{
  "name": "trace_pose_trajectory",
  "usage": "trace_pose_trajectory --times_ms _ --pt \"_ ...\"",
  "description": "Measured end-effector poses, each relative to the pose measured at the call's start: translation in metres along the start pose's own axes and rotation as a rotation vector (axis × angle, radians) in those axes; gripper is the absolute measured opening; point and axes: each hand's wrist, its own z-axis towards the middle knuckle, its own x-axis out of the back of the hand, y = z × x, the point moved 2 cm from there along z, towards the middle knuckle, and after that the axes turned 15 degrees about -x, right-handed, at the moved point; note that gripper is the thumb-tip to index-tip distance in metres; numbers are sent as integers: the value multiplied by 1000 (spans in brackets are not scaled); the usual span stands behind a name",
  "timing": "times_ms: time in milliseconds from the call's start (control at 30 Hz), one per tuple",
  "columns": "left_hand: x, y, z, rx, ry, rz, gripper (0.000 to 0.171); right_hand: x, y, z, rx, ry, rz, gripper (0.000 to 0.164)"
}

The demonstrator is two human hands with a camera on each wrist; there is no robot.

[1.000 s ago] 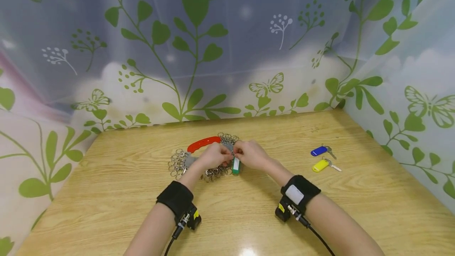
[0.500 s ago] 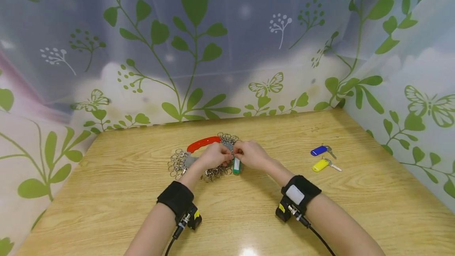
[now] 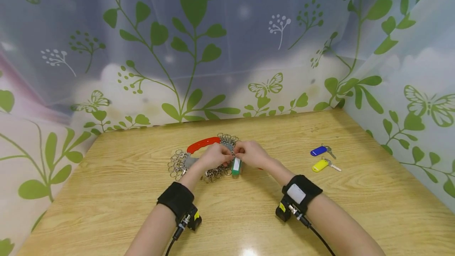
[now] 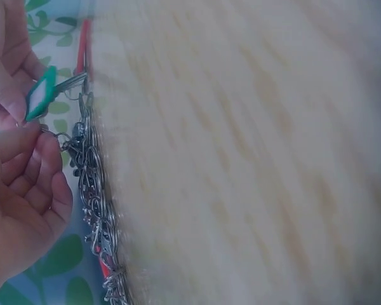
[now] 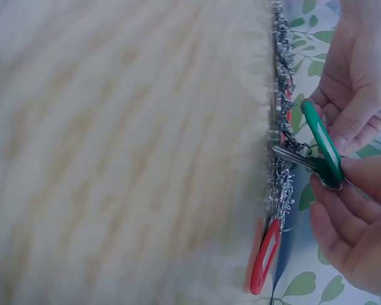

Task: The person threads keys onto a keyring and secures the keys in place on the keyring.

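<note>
A green key tag [image 3: 236, 166] with a white label hangs below the fingertips of both hands; its key [image 5: 296, 156] shows in the right wrist view. My right hand [image 3: 253, 155] pinches the small ring at the tag's end. My left hand [image 3: 214, 155] pinches a small metal split ring on the big key holder, right up against the right hand's fingertips. The key holder has a red grip [image 3: 203, 144], a grey metal frame [image 3: 192, 160] and many split rings [image 3: 177, 165] round its edge. The fingers hide where the rings meet.
On the wooden table [image 3: 227, 208], a blue key tag [image 3: 318, 151] and a yellow key tag [image 3: 320, 165] lie to the right, each with a key. A red key tag [image 5: 265, 257] lies near the holder, mostly hidden under the right wrist in the head view. A patterned curtain [image 3: 227, 50] stands behind.
Both hands stay almost in place at the holder, with only slight finger movement. A small red bit now shows beneath the right wrist in the head view.
</note>
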Motion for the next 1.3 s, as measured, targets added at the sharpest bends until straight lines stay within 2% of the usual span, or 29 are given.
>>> trace_pose_trajectory --times_ms 167,367,500,700,833,933,1000,1200,1300 --pt "-1 4 -1 -19 -6 -7 16 1 5 1 -55 -52 113 7" --pt "-1 6 -1 -13 -18 -1 16 -2 8 0 -185 -139 292 9" --pt "1 9 -2 -28 -17 0 16 1 11 0 -240 -138 332 10" --pt "5 9 -1 -34 -18 3 16 6 14 -1 -228 -129 300 10" --pt "7 7 0 -34 -22 35 15 8 18 -4 -204 -159 269 14" --pt "8 5 -1 -42 -42 83 13 7 23 -9 -220 -195 231 16" --pt "9 5 -1 -57 -75 121 12 7 25 -10 -219 -206 179 15" --pt "5 7 -5 -96 -232 203 18 3 26 -12 -155 -202 10 8" --pt "3 10 -5 -107 -273 239 12 2 26 -13 -131 -201 -33 8"
